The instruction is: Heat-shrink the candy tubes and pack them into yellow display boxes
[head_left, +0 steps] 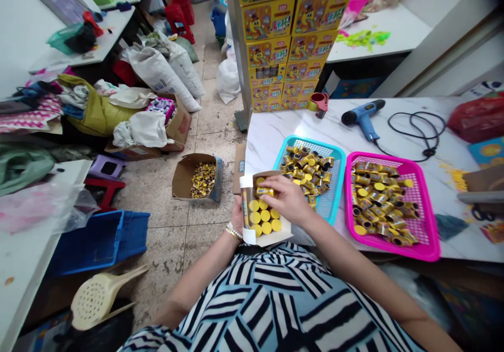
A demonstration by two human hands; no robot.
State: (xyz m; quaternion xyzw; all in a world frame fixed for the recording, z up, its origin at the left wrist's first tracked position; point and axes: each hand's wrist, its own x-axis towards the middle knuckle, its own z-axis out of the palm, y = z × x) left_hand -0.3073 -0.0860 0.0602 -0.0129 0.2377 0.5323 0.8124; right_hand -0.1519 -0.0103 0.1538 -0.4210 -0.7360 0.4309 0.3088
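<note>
My left hand (pixel 237 216) grips a small open cardboard box (pixel 258 208) from its left side, just off the table's near edge. Several yellow-capped little tubes stand inside it. My right hand (pixel 286 199) is over the box, fingers pinched on one yellow-and-black tube (pixel 264 191) at the box's top row. Right behind my hand is a turquoise basket (pixel 335 184) with several loose tubes. A pink basket (pixel 427 236) to its right holds several more of the same tubes.
A blue heat gun (pixel 362 115) with a black cord lies on the white marble table (pixel 271 131). Stacked yellow cartons (pixel 291 37) stand behind. On the floor are a cardboard box of tubes (pixel 200 179), a blue crate (pixel 98 239) and sacks.
</note>
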